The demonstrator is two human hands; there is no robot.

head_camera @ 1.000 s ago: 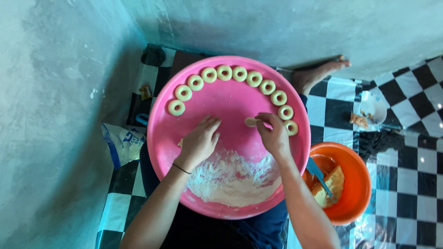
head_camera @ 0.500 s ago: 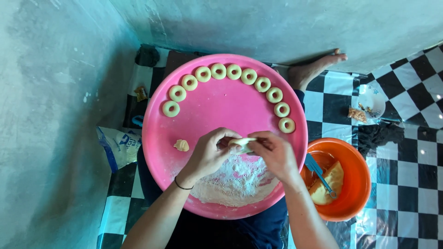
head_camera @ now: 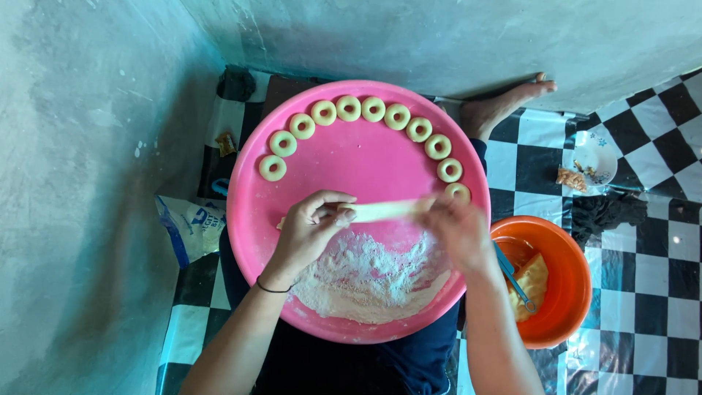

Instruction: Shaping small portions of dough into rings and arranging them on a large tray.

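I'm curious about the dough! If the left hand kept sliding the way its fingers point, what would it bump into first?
The left hand points right, along the dough strip it pinches. Going on, it would probably meet the right hand holding the other end, though depth is hard to judge.

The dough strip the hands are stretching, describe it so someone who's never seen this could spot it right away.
Find the big round pink tray on the person's lap. Above its flour pile, the left hand and right hand hold a pale dough strip between them. Unlike the dough rings arched along the far rim, it is one straight, unjoined piece.
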